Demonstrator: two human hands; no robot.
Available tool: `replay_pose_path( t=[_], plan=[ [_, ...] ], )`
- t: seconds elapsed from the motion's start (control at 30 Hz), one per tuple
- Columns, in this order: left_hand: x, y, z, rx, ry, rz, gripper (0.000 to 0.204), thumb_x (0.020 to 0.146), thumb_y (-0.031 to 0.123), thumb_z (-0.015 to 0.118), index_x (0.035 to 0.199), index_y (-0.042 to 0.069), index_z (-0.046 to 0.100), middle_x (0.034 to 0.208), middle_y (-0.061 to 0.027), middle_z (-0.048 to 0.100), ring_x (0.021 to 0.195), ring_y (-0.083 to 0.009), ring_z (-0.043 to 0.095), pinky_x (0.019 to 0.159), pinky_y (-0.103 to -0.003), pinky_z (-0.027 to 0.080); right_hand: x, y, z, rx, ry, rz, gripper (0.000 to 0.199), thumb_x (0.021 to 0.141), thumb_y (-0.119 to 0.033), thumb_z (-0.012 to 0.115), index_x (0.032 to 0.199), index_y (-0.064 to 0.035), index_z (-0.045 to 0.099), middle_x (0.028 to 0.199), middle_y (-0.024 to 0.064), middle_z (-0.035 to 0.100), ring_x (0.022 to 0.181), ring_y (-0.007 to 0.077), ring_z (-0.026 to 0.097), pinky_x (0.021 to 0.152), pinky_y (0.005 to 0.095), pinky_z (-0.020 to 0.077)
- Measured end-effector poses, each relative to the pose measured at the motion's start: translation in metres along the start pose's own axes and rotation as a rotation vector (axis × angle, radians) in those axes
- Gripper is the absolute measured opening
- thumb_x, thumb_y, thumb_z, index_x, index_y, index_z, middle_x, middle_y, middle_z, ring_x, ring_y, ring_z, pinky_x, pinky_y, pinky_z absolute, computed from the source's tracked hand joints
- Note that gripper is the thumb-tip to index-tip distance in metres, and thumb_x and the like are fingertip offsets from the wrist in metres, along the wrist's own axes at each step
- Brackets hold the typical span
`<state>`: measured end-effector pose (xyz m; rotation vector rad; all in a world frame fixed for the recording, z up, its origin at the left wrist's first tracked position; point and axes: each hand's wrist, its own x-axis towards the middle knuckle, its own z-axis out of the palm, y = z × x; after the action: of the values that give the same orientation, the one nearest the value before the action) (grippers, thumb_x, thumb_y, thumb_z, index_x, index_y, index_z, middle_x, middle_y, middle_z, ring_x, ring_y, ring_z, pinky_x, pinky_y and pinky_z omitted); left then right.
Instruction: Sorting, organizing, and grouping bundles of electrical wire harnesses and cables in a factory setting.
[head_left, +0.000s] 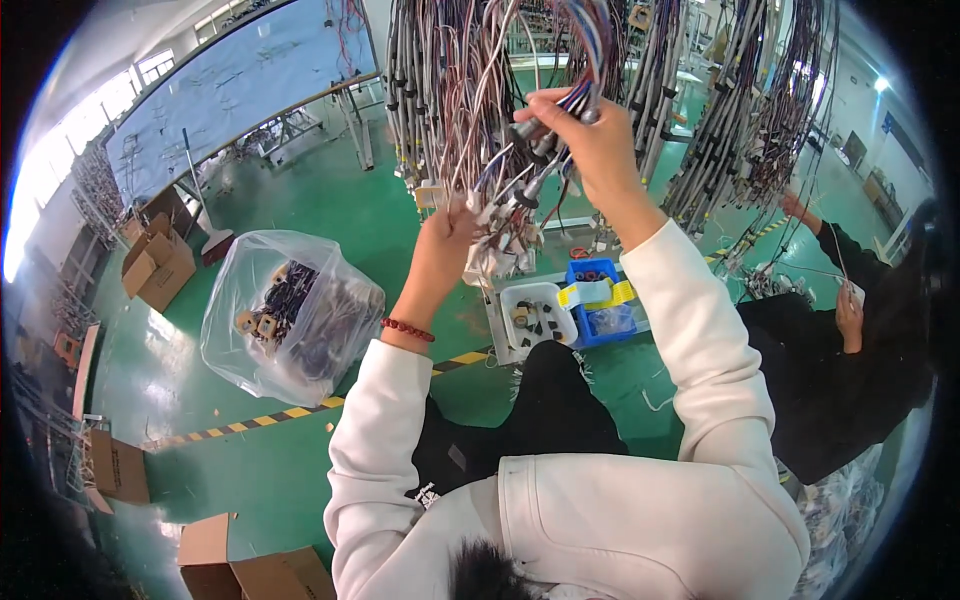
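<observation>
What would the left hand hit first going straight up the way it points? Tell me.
Likely the hanging wires: the left hand already fingers their connector ends, though depth is unclear.

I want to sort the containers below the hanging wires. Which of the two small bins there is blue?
The blue bin is the one on the right, with yellow and white tape across its top. The white bin beside it, on the left, holds small dark parts.

Both hands up in hanging wire harness bundle [470,90]. Right hand [590,140] pinches a cluster of connector ends; left hand [448,235] grips wires just below. Clear plastic bag [285,315] of parts on green floor [330,210], white tray [537,315] beside blue bin [600,305]. Another person's hand [793,205] at right.
</observation>
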<state>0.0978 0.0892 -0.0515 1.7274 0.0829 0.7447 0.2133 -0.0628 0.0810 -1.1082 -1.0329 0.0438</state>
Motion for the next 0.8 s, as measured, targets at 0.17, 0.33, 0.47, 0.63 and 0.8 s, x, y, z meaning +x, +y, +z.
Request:
replay_pose_path(
  t=[0.17,0.33,0.47,0.63,0.8],
  plan=[
    [-0.010,0.054,0.018,-0.315,0.041,-0.156,0.032,0.086,0.002,0.043,0.116,-0.002,0.052,0.097,-0.0050,0.059,0.078,-0.0118,0.058,0.077,-0.027,0.047,0.002,-0.005,-0.017,0.283,0.064,0.138,0.018,0.084,-0.014,0.062,0.096,0.0002,0.063,0.087,0.0115,0.067,0.070,0.0149,0.060,0.065,0.0275,0.0479],
    [-0.018,0.052,0.014,-0.288,-0.053,-0.228,0.035,0.084,-0.003,0.034,0.115,-0.005,0.051,0.100,-0.0121,0.062,0.085,-0.0195,0.062,0.075,-0.028,0.050,0.005,0.008,-0.024,-0.127,0.012,0.002,0.019,0.083,-0.016,0.064,0.095,-0.0010,0.065,0.086,0.0077,0.067,0.076,0.0098,0.059,0.072,0.0257,0.0448],
    [-0.025,0.049,-0.001,-0.272,-0.001,-0.219,0.033,0.083,-0.004,0.034,0.109,-0.007,0.053,0.097,-0.0147,0.063,0.082,-0.0212,0.063,0.074,-0.031,0.051,0.007,-0.007,-0.026,-0.194,-0.143,0.186,0.023,0.082,-0.018,0.065,0.097,-0.0006,0.064,0.086,0.0068,0.064,0.064,0.0150,0.062,0.061,0.0276,0.0474],
    [-0.029,0.060,0.003,-0.520,-0.110,-0.312,0.030,0.090,0.012,0.040,0.113,-0.005,0.051,0.091,-0.0106,0.060,0.084,-0.0188,0.060,0.078,-0.032,0.049,0.009,-0.004,-0.020,0.226,-0.121,0.345,0.023,0.084,-0.017,0.063,0.100,0.0002,0.062,0.087,0.0075,0.062,0.070,0.0154,0.062,0.060,0.0253,0.0496],
    [-0.034,0.053,0.004,-0.257,-0.151,-0.325,0.024,0.091,0.015,0.043,0.106,0.001,0.056,0.091,-0.0042,0.060,0.083,-0.0118,0.057,0.075,-0.026,0.046,0.004,-0.001,-0.017,0.299,-0.135,0.393,0.025,0.085,-0.017,0.062,0.103,-0.0003,0.061,0.086,0.0046,0.060,0.071,0.0143,0.062,0.060,0.0259,0.0491]
  ],
)
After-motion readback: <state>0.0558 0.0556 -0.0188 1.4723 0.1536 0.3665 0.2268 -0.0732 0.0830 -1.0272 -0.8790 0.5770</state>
